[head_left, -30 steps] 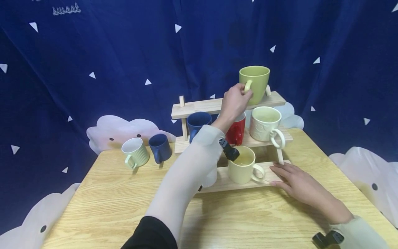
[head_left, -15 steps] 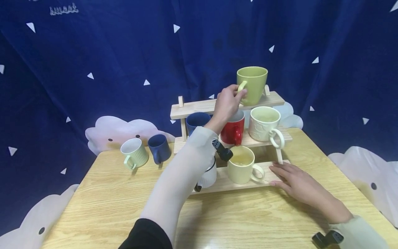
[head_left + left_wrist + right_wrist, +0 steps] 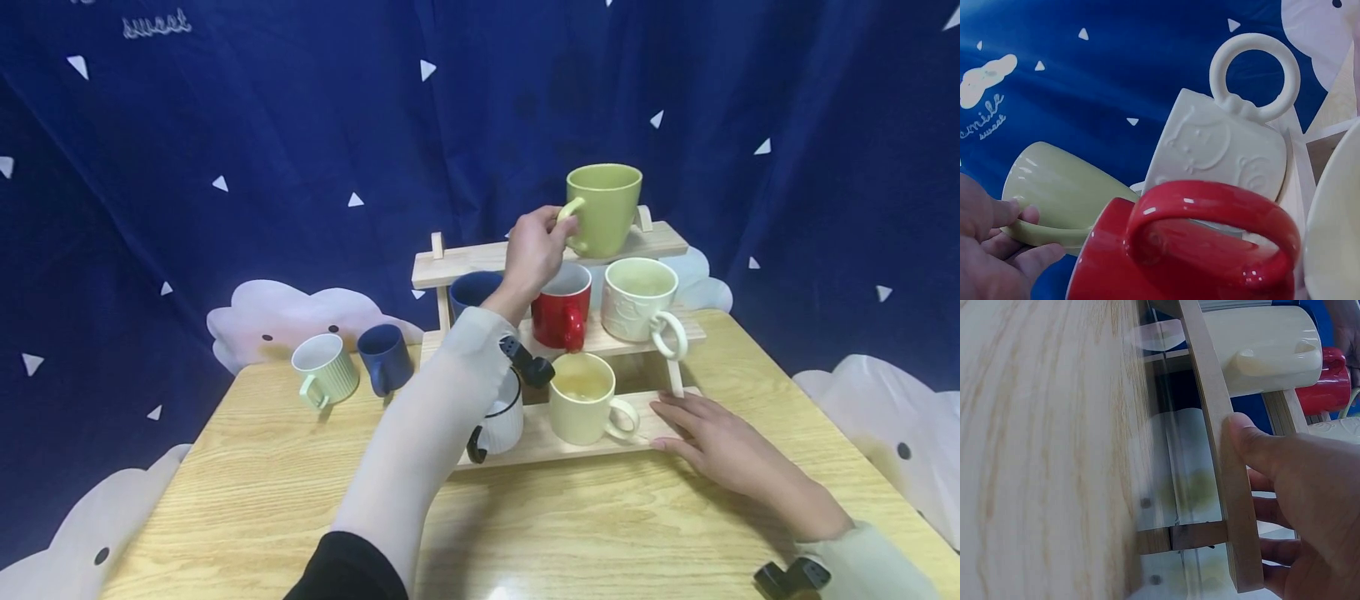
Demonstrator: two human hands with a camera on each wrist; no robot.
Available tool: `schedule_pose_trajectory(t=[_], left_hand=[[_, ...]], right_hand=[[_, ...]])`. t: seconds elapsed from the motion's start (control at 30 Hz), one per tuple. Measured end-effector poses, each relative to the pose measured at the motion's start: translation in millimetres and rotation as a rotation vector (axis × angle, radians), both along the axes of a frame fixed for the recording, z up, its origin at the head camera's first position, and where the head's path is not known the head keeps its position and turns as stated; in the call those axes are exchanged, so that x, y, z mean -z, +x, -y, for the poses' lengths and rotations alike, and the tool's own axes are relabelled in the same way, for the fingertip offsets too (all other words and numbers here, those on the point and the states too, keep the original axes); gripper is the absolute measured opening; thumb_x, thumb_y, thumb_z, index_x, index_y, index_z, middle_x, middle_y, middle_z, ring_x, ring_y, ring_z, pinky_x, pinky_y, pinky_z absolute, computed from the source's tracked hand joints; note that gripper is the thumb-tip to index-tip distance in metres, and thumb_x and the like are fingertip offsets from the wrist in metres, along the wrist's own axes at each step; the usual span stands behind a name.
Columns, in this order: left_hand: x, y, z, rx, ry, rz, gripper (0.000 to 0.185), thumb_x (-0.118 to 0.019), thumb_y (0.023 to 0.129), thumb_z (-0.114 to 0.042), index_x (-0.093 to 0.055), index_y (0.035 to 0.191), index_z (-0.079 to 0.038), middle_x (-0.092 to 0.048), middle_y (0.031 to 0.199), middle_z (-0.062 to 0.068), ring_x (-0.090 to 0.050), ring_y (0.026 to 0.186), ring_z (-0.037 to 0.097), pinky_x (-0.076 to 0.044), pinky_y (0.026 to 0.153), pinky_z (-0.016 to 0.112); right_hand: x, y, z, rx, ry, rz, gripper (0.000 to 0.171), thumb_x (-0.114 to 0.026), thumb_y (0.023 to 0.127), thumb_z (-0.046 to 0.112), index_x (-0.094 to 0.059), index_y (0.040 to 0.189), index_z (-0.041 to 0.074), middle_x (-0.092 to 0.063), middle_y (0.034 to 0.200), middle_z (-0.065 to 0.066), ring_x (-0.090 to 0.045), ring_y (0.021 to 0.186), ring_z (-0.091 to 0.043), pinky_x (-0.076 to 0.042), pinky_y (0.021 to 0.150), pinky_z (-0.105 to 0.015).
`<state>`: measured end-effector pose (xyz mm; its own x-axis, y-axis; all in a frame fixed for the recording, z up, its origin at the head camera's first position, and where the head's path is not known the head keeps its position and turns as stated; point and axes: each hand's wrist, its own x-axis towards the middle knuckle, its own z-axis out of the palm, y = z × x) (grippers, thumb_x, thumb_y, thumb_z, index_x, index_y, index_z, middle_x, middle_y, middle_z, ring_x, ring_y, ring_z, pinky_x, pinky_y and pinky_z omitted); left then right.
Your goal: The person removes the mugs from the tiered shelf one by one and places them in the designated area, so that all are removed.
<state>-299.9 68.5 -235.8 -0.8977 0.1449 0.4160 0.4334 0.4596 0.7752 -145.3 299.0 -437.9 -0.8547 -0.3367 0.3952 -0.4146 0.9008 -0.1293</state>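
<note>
In the head view, my left hand [image 3: 536, 250] pinches the handle of a green mug [image 3: 609, 212] at the right part of the rack's top board. The mug is upright; I cannot tell whether its base touches the board. The left wrist view shows fingers around the handle of this green mug [image 3: 1060, 187]. My right hand [image 3: 720, 442] grips the right end of the bottom board of the three-tier wooden rack [image 3: 660, 421]. The right wrist view has its thumb [image 3: 1244, 428] on the board's edge and the other fingers behind the board.
On the middle board stand a blue mug [image 3: 474, 287], a red mug [image 3: 558, 317] and a cream embossed mug [image 3: 633, 304]. Below are a pale yellow mug [image 3: 581, 412] and a partly hidden white mug [image 3: 504, 425]. A pale green mug [image 3: 330, 371] and navy mug [image 3: 386, 358] stand left on the table.
My left hand and the green mug have moved a little to the left along the top board, uncovering more of the red and white mugs. My right hand has stayed in place.
</note>
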Motion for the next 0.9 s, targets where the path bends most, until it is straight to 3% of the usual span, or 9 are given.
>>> schedule_pose_trajectory(t=[0.27, 0.43, 0.73, 0.9], left_hand=[[0.4, 2.7, 11.3, -0.035, -0.006, -0.064, 0.022, -0.06, 0.085, -0.031, -0.065, 0.102, -0.019, -0.066, 0.085, -0.011, -0.053, 0.072, 0.008, -0.041, 0.063, 0.021], [1.2, 3.5, 21.3, -0.033, 0.042, -0.089, 0.021, -0.061, 0.084, -0.029, -0.066, 0.101, -0.017, -0.066, 0.084, -0.009, -0.053, 0.072, 0.008, -0.04, 0.063, 0.021], [5.3, 2.7, 37.2, -0.029, 0.162, -0.063, 0.022, -0.061, 0.085, -0.027, -0.064, 0.103, -0.015, -0.065, 0.084, -0.006, -0.052, 0.068, 0.009, -0.042, 0.056, 0.02], [1.8, 2.4, 47.6, 0.003, 0.251, -0.022, 0.024, -0.06, 0.085, -0.024, -0.063, 0.105, -0.012, -0.065, 0.087, -0.002, -0.058, 0.073, 0.014, -0.047, 0.059, 0.019]], right_hand=[[0.9, 1.1, 0.3, -0.002, -0.006, -0.009, 0.055, -0.06, 0.08, 0.046, -0.055, 0.122, 0.011, -0.051, 0.124, -0.011, -0.043, 0.115, -0.035, -0.033, 0.093, -0.049], [0.7, 0.4, 0.7, -0.01, -0.001, -0.013, 0.055, -0.061, 0.08, 0.046, -0.054, 0.122, 0.011, -0.05, 0.125, -0.011, -0.043, 0.115, -0.035, -0.033, 0.093, -0.049], [0.7, 0.6, 1.1, -0.02, 0.0, -0.015, 0.055, -0.06, 0.08, 0.047, -0.055, 0.121, 0.01, -0.051, 0.124, -0.012, -0.043, 0.114, -0.035, -0.033, 0.092, -0.049], [0.5, 0.8, 0.8, -0.02, 0.0, -0.014, 0.055, -0.06, 0.08, 0.046, -0.055, 0.121, 0.011, -0.05, 0.124, -0.012, -0.043, 0.114, -0.036, -0.033, 0.092, -0.05]])
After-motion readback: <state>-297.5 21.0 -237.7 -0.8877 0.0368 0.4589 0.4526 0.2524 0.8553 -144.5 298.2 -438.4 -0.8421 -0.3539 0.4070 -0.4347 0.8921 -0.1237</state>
